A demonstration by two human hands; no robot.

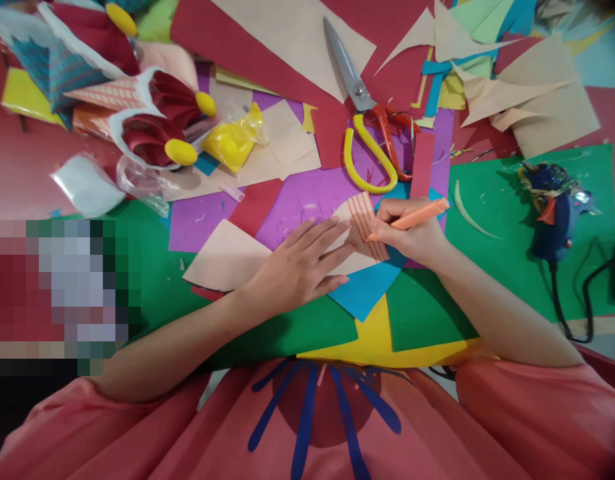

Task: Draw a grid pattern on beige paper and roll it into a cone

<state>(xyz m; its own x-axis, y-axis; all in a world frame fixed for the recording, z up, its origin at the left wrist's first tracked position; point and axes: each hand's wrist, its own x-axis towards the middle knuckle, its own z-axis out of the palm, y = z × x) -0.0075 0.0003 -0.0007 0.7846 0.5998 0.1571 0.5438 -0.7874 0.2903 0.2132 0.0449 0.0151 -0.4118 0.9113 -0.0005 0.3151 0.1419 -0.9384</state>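
Matt paper sheet [227, 260]; scissors [360, 100] metal blades, glossy plastic handles.

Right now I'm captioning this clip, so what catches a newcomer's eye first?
At centre, the right hand holds an orange marker over a beige paper piece with orange stripes, which the flat left hand presses down. Behind them lie yellow-handled scissors; a blue glue gun rests on green paper at right.

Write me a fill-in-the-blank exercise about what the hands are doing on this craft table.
1. The right hand holds an orange ____.
2. The left hand lies flat on a cream paper piece, which bears ____ stripes near the marker tip.
3. The scissors above the hands have yellow and red ____.
4. The blue glue gun lies on ____ paper.

Missing words: marker; orange; handles; green
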